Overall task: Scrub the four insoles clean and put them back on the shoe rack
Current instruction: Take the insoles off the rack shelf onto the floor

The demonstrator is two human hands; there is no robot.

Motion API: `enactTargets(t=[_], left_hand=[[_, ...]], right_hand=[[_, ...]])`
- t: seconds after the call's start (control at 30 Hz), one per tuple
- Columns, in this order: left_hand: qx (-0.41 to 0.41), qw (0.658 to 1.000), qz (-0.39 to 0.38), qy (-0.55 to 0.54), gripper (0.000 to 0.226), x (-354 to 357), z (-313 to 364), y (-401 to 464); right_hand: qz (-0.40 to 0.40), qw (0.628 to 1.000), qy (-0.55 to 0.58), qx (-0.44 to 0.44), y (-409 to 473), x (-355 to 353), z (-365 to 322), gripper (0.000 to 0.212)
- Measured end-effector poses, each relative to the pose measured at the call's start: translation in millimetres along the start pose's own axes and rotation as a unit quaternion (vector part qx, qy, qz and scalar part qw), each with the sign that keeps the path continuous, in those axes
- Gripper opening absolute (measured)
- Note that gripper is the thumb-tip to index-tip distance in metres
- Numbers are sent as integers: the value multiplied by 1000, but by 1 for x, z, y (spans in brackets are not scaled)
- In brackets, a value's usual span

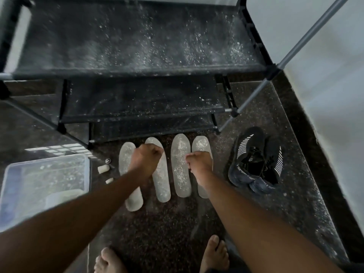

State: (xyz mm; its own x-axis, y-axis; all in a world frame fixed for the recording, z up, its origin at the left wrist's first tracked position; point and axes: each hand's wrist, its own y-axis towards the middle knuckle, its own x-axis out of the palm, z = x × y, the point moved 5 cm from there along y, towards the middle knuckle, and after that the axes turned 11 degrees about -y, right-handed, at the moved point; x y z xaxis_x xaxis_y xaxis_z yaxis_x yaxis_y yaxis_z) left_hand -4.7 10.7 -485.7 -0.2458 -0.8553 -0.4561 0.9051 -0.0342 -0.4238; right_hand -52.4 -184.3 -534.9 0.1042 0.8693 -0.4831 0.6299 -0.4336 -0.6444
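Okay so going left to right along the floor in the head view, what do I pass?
Clear plastic tub → small white pieces → four dusty insoles lying side by side, with the hands above them → pair of black shoes → wall.

Two bare forearms come in from the bottom edge, no sleeves visible up to the frame border. No watch, bracelet or ring shows on either wrist. Left hand [145, 158] ungloved, knuckles facing the camera. Right hand [199, 161] ungloved too. Two bare feet at the bottom of the view, left foot [107, 261] and right foot [214, 255], no shoes, no socks, toes visible. The view is slightly motion-blurred, so nails and fine detail can't be made out.
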Motion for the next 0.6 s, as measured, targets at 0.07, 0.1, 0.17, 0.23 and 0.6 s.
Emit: enactTargets(t=[0.07, 0.1, 0.17, 0.23, 0.6], left_hand=[[11, 996, -54, 65, 19, -26, 10, 3], [16, 992, -80, 92, 20, -41, 13, 4], [7, 987, -117, 107, 17, -74, 12, 3], [0, 986, -142, 91, 14, -100, 6, -1], [-194, 951, 133, -199, 19, -212, -173, -72]], right_hand=[[-19, 1000, 6, -23, -13, 11, -18, 23], [-26, 999, 10, -34, -19, 18, -26, 24], [-38, 998, 5, -53, -32, 33, -38, 17], [-44, 996, -19, -71, -41, 44, -45, 14], [-98, 984, -99, -114, -100, 157, -83, 16]])
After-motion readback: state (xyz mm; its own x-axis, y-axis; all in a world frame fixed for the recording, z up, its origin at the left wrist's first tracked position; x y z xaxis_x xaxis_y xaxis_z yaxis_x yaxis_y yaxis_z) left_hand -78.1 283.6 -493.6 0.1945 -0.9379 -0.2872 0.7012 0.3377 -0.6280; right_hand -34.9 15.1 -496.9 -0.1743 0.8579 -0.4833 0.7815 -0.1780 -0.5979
